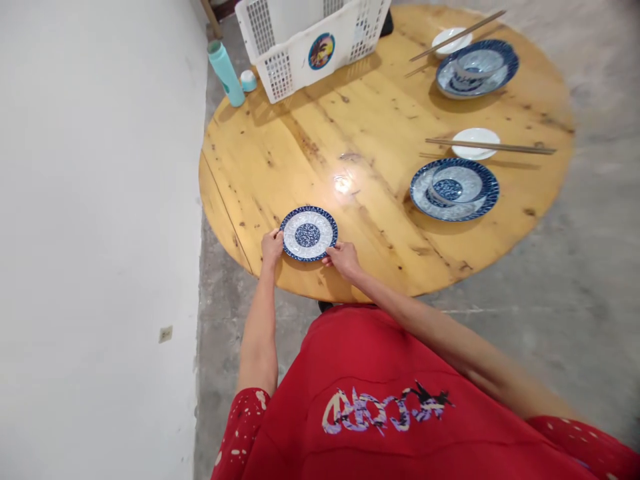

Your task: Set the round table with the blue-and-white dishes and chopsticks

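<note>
A blue-and-white patterned plate [307,233] is at the near edge of the round wooden table [380,220]. My left hand [273,245] grips its left rim, thumb on top. On the opposite side my right hand [343,259] pinches the lower right rim. Nothing lies on this plate. Whether its underside touches the table I cannot tell. To the right stands another patterned plate [487,200] bearing a bowl [457,187]. Just behind that one, chopsticks [520,147] rest across a small white dish [475,135].
Farther back sits a second place setting: a patterned plate [510,63] with a bowl [480,63], a white dish [445,37] and chopsticks [470,30]. A white plastic basket [305,77] occupies the far edge, beside a turquoise bottle [227,77] and its cap [249,81]. A white wall [100,200] rises at left.
</note>
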`<move>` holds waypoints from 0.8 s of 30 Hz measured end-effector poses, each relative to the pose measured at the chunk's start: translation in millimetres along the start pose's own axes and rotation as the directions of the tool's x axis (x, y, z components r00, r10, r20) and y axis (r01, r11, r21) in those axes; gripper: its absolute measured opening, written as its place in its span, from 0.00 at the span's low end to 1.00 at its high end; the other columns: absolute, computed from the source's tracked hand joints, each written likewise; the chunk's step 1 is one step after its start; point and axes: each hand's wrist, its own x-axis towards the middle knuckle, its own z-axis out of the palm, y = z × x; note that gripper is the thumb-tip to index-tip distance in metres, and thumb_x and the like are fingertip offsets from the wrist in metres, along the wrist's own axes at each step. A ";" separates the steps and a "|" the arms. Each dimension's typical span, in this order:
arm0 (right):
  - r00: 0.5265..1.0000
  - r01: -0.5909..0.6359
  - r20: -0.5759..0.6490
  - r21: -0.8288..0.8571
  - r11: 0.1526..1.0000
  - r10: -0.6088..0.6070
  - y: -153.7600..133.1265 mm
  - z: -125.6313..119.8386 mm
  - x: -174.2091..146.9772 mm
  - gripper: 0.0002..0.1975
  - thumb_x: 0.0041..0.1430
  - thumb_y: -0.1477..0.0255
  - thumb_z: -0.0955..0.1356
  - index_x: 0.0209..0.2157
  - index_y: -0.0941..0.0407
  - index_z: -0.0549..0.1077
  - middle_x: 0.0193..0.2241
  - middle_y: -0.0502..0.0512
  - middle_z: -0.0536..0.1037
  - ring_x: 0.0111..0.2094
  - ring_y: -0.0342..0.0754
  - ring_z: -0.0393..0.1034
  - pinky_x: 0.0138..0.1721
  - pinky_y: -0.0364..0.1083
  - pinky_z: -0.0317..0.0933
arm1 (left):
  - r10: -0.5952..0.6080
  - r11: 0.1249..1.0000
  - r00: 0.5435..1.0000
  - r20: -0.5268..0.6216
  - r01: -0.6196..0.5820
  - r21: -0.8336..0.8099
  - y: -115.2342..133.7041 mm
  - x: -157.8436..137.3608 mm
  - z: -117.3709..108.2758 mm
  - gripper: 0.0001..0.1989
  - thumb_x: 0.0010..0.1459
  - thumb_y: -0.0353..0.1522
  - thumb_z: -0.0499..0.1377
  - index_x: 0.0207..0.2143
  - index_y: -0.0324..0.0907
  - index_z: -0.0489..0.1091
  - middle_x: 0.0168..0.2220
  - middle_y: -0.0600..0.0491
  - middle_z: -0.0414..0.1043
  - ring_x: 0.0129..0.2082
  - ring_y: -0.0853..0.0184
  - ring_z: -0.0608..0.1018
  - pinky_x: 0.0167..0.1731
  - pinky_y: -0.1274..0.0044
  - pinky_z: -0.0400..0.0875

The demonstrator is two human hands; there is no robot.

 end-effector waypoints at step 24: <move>0.995 -0.072 0.074 0.104 0.992 0.064 -5.9 -0.6 -11.4 0.13 0.64 0.81 0.64 0.25 0.57 0.68 0.19 0.53 0.76 0.18 0.43 0.72 0.19 0.37 0.65 | -0.217 0.975 0.975 0.051 0.219 -0.027 -7.9 -32.7 3.6 0.15 0.63 0.38 0.52 0.23 0.43 0.62 0.22 0.55 0.66 0.22 0.67 0.73 0.26 0.77 0.67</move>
